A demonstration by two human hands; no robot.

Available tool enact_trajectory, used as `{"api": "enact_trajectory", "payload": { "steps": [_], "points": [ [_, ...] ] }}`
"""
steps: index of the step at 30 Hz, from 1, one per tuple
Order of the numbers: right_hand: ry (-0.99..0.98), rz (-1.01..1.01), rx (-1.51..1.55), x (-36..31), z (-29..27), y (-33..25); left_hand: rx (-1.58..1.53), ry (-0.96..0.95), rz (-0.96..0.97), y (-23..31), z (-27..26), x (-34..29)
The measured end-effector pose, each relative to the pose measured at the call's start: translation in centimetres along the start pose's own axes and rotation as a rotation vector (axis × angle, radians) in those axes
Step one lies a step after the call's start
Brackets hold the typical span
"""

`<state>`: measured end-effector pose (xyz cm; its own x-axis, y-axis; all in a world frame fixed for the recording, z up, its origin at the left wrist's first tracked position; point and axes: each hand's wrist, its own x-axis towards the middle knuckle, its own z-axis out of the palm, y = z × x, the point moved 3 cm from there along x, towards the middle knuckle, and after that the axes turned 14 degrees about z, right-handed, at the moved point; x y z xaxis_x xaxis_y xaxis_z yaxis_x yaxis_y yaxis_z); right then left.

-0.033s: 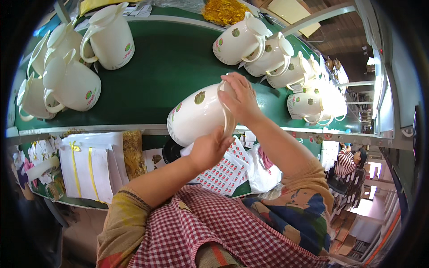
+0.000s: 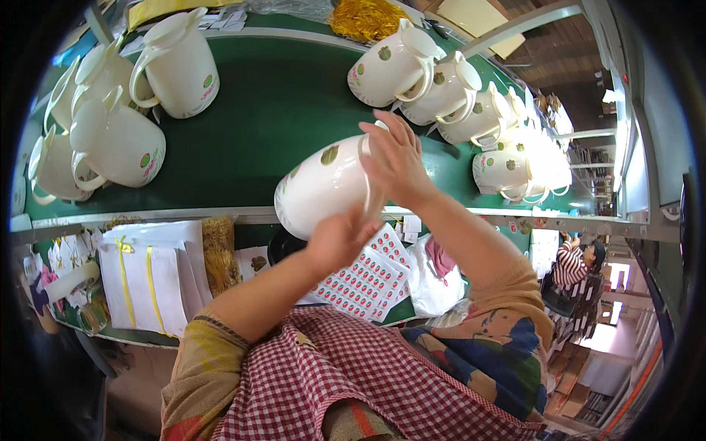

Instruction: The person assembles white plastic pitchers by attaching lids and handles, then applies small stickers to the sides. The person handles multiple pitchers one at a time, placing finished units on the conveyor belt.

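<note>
A cream-white pitcher [image 2: 316,187] lies tilted on its side in front of me, its lidded end toward the right. It bears a gold-brown emblem and a green and pink mark. My left hand [image 2: 337,241] is closed on its lower side near the lid, the thumb stretched out; the other fingers are partly hidden and blurred. Against the lid end rests my right hand [image 2: 397,165], its fingers stretched out and a little apart. Below the pitcher are sheets of small red oval stickers [image 2: 364,283]. Part of a dark round object [image 2: 283,246] shows under it.
Several similar pitchers stand on the green surface [image 2: 272,81], in a left group [image 2: 118,143] and a right row [image 2: 386,73]. A metal rail [image 2: 147,215] crosses before me. Nearer are white sheets with yellow ribbon [image 2: 151,287], gold strands [image 2: 218,253] and a white bag [image 2: 434,287].
The pitcher has rolled slightly, so its coloured mark shows less. My right hand's fingers have straightened and lifted from the lid. My left hand has shifted slightly along the pitcher's lower side.
</note>
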<state>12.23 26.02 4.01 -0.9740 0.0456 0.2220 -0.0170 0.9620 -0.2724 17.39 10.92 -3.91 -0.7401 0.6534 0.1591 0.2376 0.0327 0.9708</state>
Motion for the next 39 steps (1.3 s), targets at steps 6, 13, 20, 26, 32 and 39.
{"api": "enact_trajectory", "payload": {
  "steps": [6,13,20,26,32,39],
  "points": [
    [-0.093,-0.196,0.187,0.4,-0.5,2.0,-0.351,-0.166,-0.09,-0.5,-7.5,4.0],
    [-0.096,-0.144,0.175,0.0,-0.5,2.8,-0.201,-0.074,-0.092,-1.3,-5.2,3.8],
    [0.002,-0.058,0.228,-0.4,0.2,3.4,0.131,0.076,0.158,-1.4,-5.0,3.9],
    [0.006,0.391,0.283,0.8,0.7,3.0,0.176,0.228,0.144,1.0,-2.6,4.0],
    [0.157,-0.204,0.154,7.2,-1.0,2.3,-0.373,0.244,0.188,-3.0,-1.9,7.7],
    [-0.074,-0.337,-0.018,13.9,3.1,2.4,0.102,0.214,0.095,-5.7,-4.5,11.1]
  ]
}}
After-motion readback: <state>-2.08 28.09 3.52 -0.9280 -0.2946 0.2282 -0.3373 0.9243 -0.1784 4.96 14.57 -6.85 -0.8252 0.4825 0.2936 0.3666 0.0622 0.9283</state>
